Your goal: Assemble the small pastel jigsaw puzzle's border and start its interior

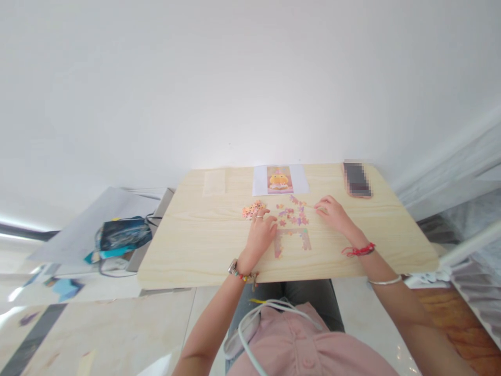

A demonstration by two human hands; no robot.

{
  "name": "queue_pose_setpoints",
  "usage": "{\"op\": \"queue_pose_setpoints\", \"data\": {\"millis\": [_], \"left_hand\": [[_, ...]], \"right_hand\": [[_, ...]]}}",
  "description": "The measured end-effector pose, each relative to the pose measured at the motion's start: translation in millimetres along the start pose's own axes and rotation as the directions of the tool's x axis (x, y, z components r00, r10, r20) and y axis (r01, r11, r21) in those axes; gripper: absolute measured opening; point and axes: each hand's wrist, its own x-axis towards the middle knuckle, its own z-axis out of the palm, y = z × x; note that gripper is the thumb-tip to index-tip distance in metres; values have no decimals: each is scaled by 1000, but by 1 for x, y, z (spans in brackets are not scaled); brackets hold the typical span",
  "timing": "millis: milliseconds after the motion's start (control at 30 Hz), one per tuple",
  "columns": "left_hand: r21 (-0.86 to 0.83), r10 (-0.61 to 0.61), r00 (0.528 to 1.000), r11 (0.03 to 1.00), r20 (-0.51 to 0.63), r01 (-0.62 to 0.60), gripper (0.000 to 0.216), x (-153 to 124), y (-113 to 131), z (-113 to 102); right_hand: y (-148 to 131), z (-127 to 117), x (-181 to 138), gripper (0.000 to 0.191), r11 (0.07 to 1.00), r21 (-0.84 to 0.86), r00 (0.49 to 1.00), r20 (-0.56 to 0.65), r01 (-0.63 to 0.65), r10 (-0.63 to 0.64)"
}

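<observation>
My left hand (260, 234) lies over the table, its fingers curved and apart, fingertips at the right edge of a heap of small jigsaw puzzle pieces (248, 211). To the right, my right hand (333, 215) has its thumb and fingertips pinched together; whatever is between them is too small to make out. Loose puzzle pieces (289, 211) are spread between the two hands. Below them, a partly joined puzzle frame (289, 231) forms a top edge with two sides running down. A printed picture sheet (279, 180) showing a yellow figure lies behind the pieces.
The pale wooden table (188, 235) meets a white wall at the back. A phone (357, 179) lies at the back right, and a thin translucent sheet (215, 183) at the back left. A dark bag (124, 234) sits left of the table. A white cable (250, 324) crosses my lap.
</observation>
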Motion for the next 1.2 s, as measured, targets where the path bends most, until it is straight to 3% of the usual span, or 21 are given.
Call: {"op": "queue_pose_setpoints", "data": {"millis": [267, 567, 733, 967, 1200], "left_hand": [[0, -9, 1000, 1000, -7, 9, 11, -9, 0, -7], [28, -10, 999, 1000, -41, 12, 10, -14, -6, -7], [40, 4, 998, 999, -58, -2, 10, -14, -7, -7], [33, 30, 996, 999, -80, -27, 10, -13, -4, -6], [35, 42, 995, 999, -92, -39, 9, -13, -4, -4]], "right_hand": [[-16, 10, 17, 19, 1000, 15, 998, 63, 12, -12], [-5, 17, 33, 14, 1000, -11, 991, 128, -26, 27], [-15, 15, 43, 14, 999, -36, 995, 97, -23, 26], [-40, 24, 62, 17, 973, -193, 979, 135, -125, 153], [-55, 23, 62, 19, 935, -311, 965, 139, -170, 222]]}}
